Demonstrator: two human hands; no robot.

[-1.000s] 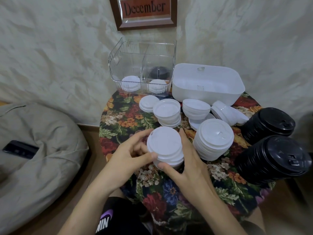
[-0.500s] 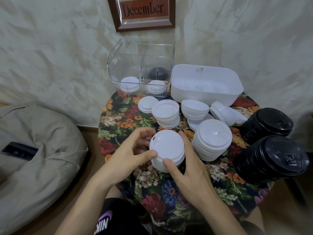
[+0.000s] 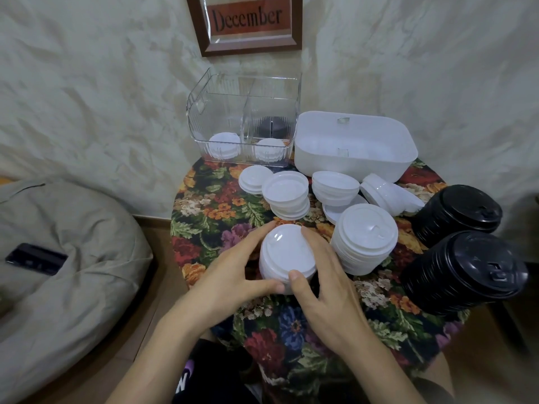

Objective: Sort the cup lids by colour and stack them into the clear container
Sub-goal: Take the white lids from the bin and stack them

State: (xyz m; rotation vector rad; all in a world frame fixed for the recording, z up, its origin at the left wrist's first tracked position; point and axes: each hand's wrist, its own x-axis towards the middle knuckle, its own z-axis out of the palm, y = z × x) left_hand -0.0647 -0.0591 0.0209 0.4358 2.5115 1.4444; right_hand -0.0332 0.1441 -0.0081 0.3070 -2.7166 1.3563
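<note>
Presently, step: gathering one short stack of white plastic cup lids (image 3: 287, 255) on the floral tablecloth (image 3: 210, 211).
Hands: left hand (image 3: 233, 275) and right hand (image 3: 323, 287) both cupped around it, fingers curled against its sides.
Next: likely lift it level to the clear ribbed plastic container (image 3: 243, 118), into a white-lid compartment.

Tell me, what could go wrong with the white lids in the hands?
The stack of white lids is held only at its sides by the left hand and right hand, so if lifted, the loose lower lids might slip out. A taller white stack stands right beside the right hand; it could get knocked. The two black lid stacks lean near the table's edge, so a bump might roll them off.
</note>
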